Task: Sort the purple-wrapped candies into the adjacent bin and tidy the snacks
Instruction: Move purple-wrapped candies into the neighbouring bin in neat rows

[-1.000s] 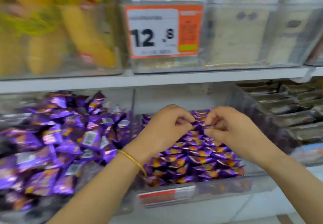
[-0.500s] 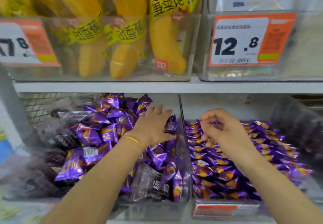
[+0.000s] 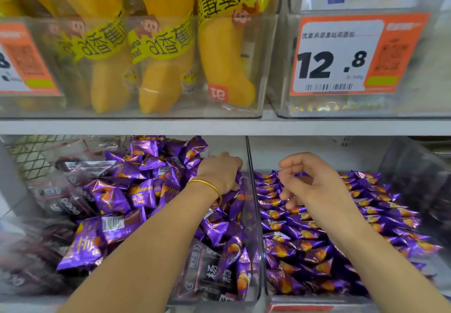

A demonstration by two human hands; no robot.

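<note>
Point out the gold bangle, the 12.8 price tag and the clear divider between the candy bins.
gold bangle [image 3: 206, 182], head view, band over the wrist.
12.8 price tag [image 3: 336, 61], head view, white field by the digits.
clear divider [image 3: 249, 156], head view, dark upper edge.

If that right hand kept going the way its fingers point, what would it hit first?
Probably the rowed purple candies lying just below and left of the right hand; the clear divider stands further left. Depth is hard to judge.

Left hand: fingertips are hiding among candies. Tag: is running off the left edge. Dark packets: are blurring, print unreadable.
</note>
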